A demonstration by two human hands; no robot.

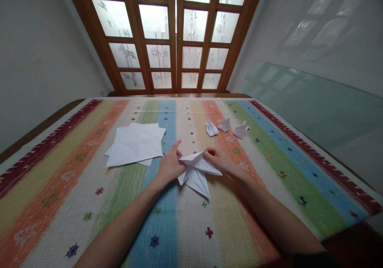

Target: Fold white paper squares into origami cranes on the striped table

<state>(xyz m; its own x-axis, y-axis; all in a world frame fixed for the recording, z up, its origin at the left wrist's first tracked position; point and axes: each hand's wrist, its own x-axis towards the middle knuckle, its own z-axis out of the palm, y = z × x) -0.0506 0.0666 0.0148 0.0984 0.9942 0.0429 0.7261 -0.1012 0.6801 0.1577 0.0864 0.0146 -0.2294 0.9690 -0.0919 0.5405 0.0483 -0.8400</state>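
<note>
A partly folded sheet of white paper (196, 174) is held just above the striped tablecloth, its pointed flaps spreading toward me and to the right. My left hand (171, 163) pinches its left edge between thumb and fingers, with the index finger stretched out forward. At the paper's upper right edge, my right hand (218, 158) grips a flap with curled fingers. The fingertips under the paper are partly hidden. Left of my left hand lies a stack of white paper squares (136, 143), the top one creased.
Beyond my right hand stand three small folded paper figures, the leftmost figure (211, 128), the middle figure (224, 125) and the right figure (240, 130). A striped tablecloth (89, 192) covers the table. A wooden door with glass panes (176, 40) is behind it; a glass panel (305, 100) leans at right.
</note>
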